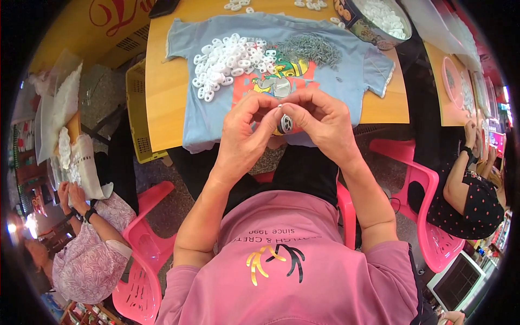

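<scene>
My left hand [245, 125] and my right hand [327, 122] meet over the near edge of the table, thumbs and forefingers pinched together. A bit of a small white plastic piece [280, 106] shows between the fingertips; the rest of it is hidden. Just below the thumbs is a dark oval shape with a pale pattern [286, 124], which I cannot identify. Beyond my hands, a pale blue T-shirt [203, 116] lies spread on the table. On it sit a heap of white two-holed plastic pieces [227, 59] and a pile of small grey metal pieces, perhaps springs [311, 50].
A round tin [374, 27] full of white pieces stands at the table's far right. More white pieces [236, 5] lie along the far edge. A yellow crate [138, 108] is by the table's left side. People work on pink chairs [143, 271] at both sides.
</scene>
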The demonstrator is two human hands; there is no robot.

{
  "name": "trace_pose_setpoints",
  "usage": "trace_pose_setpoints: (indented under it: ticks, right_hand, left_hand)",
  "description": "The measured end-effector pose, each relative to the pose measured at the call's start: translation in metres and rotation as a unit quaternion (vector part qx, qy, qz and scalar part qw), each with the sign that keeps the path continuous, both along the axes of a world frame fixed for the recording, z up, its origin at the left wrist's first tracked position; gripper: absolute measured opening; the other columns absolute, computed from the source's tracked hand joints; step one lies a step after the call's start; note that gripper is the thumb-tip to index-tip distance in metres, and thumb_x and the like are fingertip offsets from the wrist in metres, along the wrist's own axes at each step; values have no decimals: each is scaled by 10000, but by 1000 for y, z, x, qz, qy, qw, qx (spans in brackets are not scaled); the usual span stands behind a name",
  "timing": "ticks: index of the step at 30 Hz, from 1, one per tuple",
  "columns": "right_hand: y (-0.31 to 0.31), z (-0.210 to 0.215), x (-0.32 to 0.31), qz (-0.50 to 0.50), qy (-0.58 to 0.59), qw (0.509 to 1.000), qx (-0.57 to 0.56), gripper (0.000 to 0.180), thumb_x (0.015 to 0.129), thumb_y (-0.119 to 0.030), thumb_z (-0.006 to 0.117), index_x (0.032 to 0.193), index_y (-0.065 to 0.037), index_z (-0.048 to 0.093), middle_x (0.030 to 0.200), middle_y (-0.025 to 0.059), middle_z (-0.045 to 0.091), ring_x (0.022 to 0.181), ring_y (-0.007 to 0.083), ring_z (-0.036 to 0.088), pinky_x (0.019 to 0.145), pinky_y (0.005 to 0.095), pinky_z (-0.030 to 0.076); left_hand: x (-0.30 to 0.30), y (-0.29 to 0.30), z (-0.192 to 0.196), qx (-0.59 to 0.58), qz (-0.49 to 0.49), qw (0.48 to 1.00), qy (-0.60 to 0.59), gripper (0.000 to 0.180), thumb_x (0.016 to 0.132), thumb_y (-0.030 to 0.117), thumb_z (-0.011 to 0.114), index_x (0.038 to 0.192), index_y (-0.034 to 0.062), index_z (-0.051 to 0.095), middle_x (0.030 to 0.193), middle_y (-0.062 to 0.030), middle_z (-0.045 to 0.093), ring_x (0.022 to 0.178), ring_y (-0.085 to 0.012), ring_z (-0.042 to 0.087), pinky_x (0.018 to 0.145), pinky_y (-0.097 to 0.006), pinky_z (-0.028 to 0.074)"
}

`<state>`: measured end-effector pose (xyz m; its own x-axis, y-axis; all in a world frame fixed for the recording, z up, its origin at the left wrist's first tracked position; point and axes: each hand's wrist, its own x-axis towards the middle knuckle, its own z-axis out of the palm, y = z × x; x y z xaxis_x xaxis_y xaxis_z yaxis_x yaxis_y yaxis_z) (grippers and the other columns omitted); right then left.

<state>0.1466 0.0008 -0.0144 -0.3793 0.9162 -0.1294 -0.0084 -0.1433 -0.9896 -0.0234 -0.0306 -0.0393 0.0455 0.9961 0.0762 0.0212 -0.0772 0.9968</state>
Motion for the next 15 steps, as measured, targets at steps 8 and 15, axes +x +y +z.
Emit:
trace_pose_setpoints:
  ticks: [8,15]
  right_hand:
    - [-5,-9,1,-57,26,998,-17,142,920,-90,631,1018,12,631,849,12,638,726,41,570,629,185,475]
    - [18,-13,12,-46,-132,970,200,109,885,-63,653,962,13,649,816,22,629,679,68,555,593,214,460]
  left_hand:
    - [12,0,4,-110,9,986,-127,119,933,118,615,979,10,596,853,11,596,736,-49,559,653,-206,470]
    - [15,4,-4,-80,68,989,-108,87,931,84,609,978,13,589,849,12,590,750,-46,555,655,-190,455]
